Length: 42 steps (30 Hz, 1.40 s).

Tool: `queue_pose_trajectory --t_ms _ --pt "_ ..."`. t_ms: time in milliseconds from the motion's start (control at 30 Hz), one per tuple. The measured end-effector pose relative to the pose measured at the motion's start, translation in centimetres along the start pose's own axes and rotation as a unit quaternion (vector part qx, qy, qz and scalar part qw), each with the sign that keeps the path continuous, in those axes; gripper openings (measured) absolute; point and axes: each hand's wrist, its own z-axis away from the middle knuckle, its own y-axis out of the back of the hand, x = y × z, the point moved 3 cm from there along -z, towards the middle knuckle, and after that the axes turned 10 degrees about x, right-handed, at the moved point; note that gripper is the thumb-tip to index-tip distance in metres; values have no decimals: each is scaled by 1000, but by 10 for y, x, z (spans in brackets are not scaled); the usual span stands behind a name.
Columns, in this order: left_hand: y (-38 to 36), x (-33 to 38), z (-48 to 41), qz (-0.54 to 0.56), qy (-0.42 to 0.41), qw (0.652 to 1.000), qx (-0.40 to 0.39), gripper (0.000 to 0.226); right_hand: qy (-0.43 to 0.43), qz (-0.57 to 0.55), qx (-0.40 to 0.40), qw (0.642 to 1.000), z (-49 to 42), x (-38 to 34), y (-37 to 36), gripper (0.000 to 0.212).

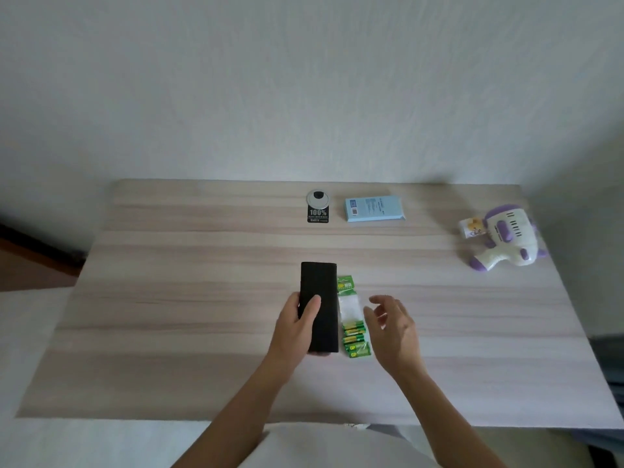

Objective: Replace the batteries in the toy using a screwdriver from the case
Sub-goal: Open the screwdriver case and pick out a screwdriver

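Toy, white and purple, lying on its side at the right of the frame, well apart from both hands, with a small printed tag at its left end. Black case at the centre, long and flat, closed, contents hidden. Pack of batteries just beside the case on its right: green card at the far end, clear wrapper, green and yellow cells stacked in the near part. Left hand gripping the near half of the case, thumb laid across the top, fingers curled round the left edge; whether lifted or resting on the table, cannot tell. Right hand spread and relaxed just right of the batteries, fingers loosely bent, holding nothing. Blue box flat near the far edge, upper centre. White round disc left of it, with a black label reading 100% touching its near side. Pale wood-grain table underneath everything. Plain white wall filling the upper half.
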Motion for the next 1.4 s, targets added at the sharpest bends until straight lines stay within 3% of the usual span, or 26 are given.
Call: queue_pose_trajectory --t_ms 67,200,333,467,600,867,1000,1167,1233,1400 --pt "-5 10 8 5 3 999 -33 21 -16 -65 -30 997 -6 -25 10 9" --pt "-12 29 24 1 -24 997 -70 20 -39 -149 -88 984 -12 -66 26 15" --pt "-16 38 34 34 -15 998 -60 19 -48 -183 -71 979 -14 -81 42 17" --pt "-14 44 41 42 -7 998 -50 30 -64 -223 -59 971 -15 -84 47 29" --pt "-10 45 46 35 -13 997 -68 25 -86 -238 -49 966 -15 -87 48 39" --pt "-3 38 46 54 -13 996 -77 18 -68 -307 -133 940 -16 -90 50 10" --pt "-3 37 46 77 20 995 -61 20 -87 -311 -133 937 -14 -93 47 12" --pt "-5 43 45 60 25 998 -20 31 -97 -298 -98 945 -12 -101 43 55" --pt "-5 44 44 57 16 998 -18 32 -87 -303 -93 944 -13 -104 45 51" --pt "-5 46 39 47 1 997 -59 25 -90 -330 -112 933 -17 -103 50 17"
